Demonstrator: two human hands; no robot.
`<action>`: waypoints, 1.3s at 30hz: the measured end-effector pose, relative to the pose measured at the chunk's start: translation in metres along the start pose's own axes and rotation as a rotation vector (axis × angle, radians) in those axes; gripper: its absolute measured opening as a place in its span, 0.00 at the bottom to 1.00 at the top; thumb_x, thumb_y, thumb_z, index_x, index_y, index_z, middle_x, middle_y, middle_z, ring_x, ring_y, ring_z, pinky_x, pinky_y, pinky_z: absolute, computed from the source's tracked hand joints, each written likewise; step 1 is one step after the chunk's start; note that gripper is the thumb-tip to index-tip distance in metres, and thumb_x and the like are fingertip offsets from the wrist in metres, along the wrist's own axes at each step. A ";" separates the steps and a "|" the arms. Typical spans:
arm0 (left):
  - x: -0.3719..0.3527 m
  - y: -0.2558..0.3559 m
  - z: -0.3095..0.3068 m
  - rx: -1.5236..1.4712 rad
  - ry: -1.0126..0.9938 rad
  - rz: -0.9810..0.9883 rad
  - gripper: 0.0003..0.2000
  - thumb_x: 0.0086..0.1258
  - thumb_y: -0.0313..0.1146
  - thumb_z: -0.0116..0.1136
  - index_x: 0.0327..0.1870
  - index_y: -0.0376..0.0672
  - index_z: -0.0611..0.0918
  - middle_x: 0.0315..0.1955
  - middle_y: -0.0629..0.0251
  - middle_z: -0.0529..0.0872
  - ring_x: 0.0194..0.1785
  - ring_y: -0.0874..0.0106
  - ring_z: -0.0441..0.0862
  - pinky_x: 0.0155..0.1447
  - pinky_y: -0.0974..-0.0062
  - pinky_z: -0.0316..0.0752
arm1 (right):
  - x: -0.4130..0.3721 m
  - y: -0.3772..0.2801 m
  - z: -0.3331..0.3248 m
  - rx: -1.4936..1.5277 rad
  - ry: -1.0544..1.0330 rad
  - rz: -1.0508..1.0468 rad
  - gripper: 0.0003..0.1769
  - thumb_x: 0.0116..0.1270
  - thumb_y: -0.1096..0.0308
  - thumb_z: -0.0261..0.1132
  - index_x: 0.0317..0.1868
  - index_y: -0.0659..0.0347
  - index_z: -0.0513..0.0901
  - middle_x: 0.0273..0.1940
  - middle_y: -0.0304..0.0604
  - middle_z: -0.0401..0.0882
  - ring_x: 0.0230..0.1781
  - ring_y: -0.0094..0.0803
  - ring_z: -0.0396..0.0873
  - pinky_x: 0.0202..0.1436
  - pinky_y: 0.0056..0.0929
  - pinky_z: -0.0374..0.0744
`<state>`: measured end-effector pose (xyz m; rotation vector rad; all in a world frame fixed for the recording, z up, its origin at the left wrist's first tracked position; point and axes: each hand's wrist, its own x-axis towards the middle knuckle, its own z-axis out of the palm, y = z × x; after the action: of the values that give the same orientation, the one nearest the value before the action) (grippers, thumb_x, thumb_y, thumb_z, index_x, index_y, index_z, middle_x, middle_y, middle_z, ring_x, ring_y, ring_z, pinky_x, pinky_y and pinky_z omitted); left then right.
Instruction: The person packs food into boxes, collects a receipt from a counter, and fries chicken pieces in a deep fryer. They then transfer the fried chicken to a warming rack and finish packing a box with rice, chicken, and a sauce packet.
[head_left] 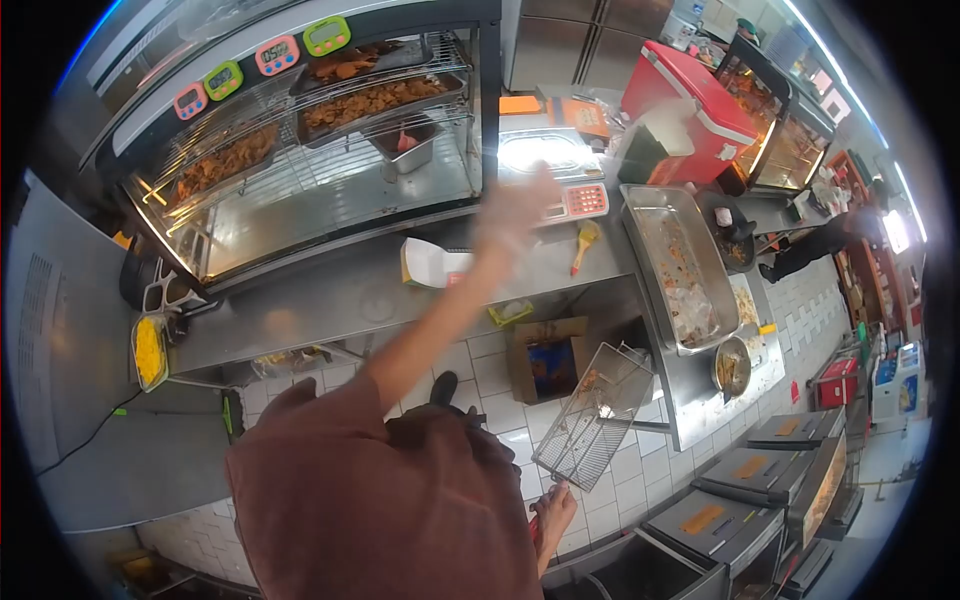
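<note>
My left hand (515, 215) reaches over the steel counter near the scale (585, 201); motion blur hides its fingers and anything in them. It seems to wear a clear glove. Below its forearm stands a white paper tray (428, 262). A yellow-handled brush (585, 240) lies right of the hand. Low in the view, my right hand (555, 512) is closed around the handle end of a wire basket (598, 410), which hangs tilted above the floor. Part of the handle shows red beside the palm.
A heated display case (330, 215) with trays of fried food stands upper left. A deep steel tray (685, 265) and a metal bowl (732, 367) are on the right. An open cardboard box (522, 375) sits beneath the counter. A person in dark clothes (825, 243) is far right.
</note>
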<state>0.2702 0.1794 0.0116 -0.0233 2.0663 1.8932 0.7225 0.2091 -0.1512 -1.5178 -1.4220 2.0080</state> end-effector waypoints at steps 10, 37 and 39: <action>0.155 0.087 -0.276 -0.875 0.060 0.459 0.06 0.63 0.18 0.57 0.38 0.34 0.74 0.43 0.48 0.81 0.45 0.56 0.83 0.47 0.68 0.86 | 0.002 0.000 0.009 0.064 0.009 -0.004 0.22 0.76 0.52 0.50 0.29 0.61 0.68 0.14 0.31 0.60 0.11 0.18 0.58 0.15 0.22 0.67; 0.072 -0.021 -0.282 0.866 0.523 0.754 0.07 0.70 0.32 0.56 0.42 0.39 0.82 0.36 0.63 0.85 0.36 0.71 0.84 0.36 0.74 0.78 | 0.004 0.027 0.019 0.119 0.081 0.026 0.22 0.76 0.52 0.49 0.31 0.61 0.67 0.15 0.31 0.58 0.10 0.19 0.56 0.14 0.24 0.67; 0.062 -0.034 -0.308 1.313 0.511 0.847 0.08 0.70 0.34 0.56 0.41 0.40 0.82 0.35 0.63 0.85 0.36 0.73 0.83 0.37 0.74 0.77 | 0.003 0.025 0.015 0.105 0.084 0.047 0.22 0.76 0.51 0.49 0.31 0.61 0.67 0.15 0.31 0.58 0.10 0.19 0.56 0.14 0.24 0.67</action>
<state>0.1475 -0.1104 -0.0203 0.8460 3.6310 0.3518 0.7171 0.1910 -0.1737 -1.5842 -1.2405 1.9871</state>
